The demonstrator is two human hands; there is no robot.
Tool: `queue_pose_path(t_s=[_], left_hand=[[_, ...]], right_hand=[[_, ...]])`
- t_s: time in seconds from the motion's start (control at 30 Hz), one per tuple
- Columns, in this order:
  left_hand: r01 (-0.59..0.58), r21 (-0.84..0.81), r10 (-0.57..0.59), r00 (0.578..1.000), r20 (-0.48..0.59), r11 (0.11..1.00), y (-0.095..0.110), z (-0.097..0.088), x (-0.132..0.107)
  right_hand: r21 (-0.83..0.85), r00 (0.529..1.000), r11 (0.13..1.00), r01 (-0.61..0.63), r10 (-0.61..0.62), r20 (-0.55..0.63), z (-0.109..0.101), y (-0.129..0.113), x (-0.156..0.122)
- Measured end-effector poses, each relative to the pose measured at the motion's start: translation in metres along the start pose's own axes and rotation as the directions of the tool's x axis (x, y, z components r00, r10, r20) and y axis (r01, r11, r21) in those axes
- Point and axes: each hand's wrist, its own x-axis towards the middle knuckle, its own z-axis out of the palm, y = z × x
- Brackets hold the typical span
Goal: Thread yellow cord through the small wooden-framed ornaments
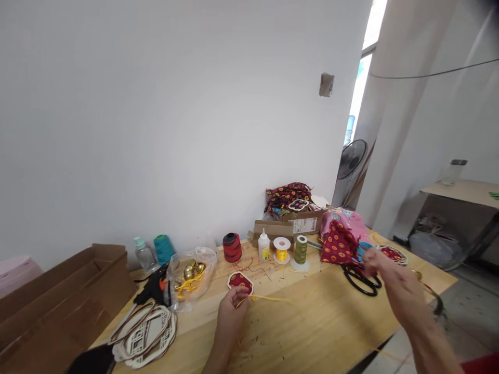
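The red patterned plaque [239, 279] with its pale scalloped rim is lying on the wooden table [296, 332] in front of me, and my left hand [233, 309] is resting at its lower edge, thumb and fingers closing together on a yellow cord [273, 298] whose free end is trailing rightward over the wood. Just beyond the plaque, a red-and-black thread spool [233, 247] is standing upright, with a white glue bottle [264, 246], a yellow spool [281, 254] and a green spool [301, 250] lining up to its right. To the left, a clear bag of golden bells [189, 272] is lying near a stack of pale cut-outs [148, 335]. My right hand [385, 270] is hanging well apart, near black loop handles [365, 293] and a second plaque [393, 254]; its fingers are blurring, so I'm not telling whether they're gripping anything.
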Motion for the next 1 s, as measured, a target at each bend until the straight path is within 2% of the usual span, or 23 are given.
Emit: queue_pose_path(t_s=[0.07, 0.1, 0.17, 0.23, 0.27, 0.33, 0.37, 0.43, 0.63, 0.77, 1.0], left_hand=[[0.004, 0.01, -0.004, 1.0, 0.018, 1.0, 0.0, 0.0, -0.001], [0.002, 0.017, -0.003, 1.0, 0.026, 1.0, 0.0, 0.001, -0.001], [-0.007, 0.035, 0.006, 0.999, 0.047, 0.999, 0.0, 0.0, -0.003], [-0.022, 0.058, 0.018, 0.998, 0.068, 0.998, -0.001, 0.0, -0.004], [-0.029, 0.071, 0.024, 0.997, 0.077, 0.997, -0.001, 0.0, -0.004], [-0.042, 0.096, 0.033, 0.996, 0.086, 0.994, -0.002, -0.001, -0.004], [-0.046, 0.11, 0.037, 0.996, 0.084, 0.993, -0.003, -0.001, -0.003], [-0.054, 0.138, 0.043, 0.996, 0.082, 0.989, -0.004, -0.001, -0.003], [-0.068, 0.203, 0.051, 0.995, 0.087, 0.977, -0.005, -0.001, -0.002], [-0.084, 0.232, 0.057, 0.991, 0.122, 0.969, -0.003, 0.0, -0.003], [-0.118, 0.35, 0.068, 0.986, 0.151, 0.929, 0.003, 0.001, -0.01]], right_hand=[[-0.041, 0.995, 0.999, 0.014, -0.01, 0.095, 0.03, -0.002, -0.005], [-0.055, 0.99, 0.998, 0.008, 0.0, 0.144, 0.052, -0.002, -0.01], [-0.045, 0.944, 0.999, 0.03, -0.013, 0.331, 0.102, -0.001, -0.024], [-0.05, 0.851, 0.998, 0.031, 0.0, 0.526, 0.147, 0.0, -0.037], [-0.07, 0.78, 0.997, 0.029, 0.022, 0.625, 0.164, 0.001, -0.041], [-0.13, 0.691, 0.989, 0.071, 0.046, 0.721, 0.185, 0.003, -0.043], [-0.148, 0.666, 0.984, 0.098, 0.045, 0.745, 0.19, 0.004, -0.041], [-0.154, 0.646, 0.979, 0.132, 0.033, 0.763, 0.193, 0.009, -0.036], [-0.142, 0.625, 0.974, 0.176, 0.001, 0.78, 0.187, 0.023, -0.027], [-0.143, 0.641, 0.972, 0.184, -0.008, 0.767, 0.187, 0.029, -0.033], [-0.095, 0.725, 0.989, 0.113, -0.016, 0.689, 0.188, 0.041, -0.04]])
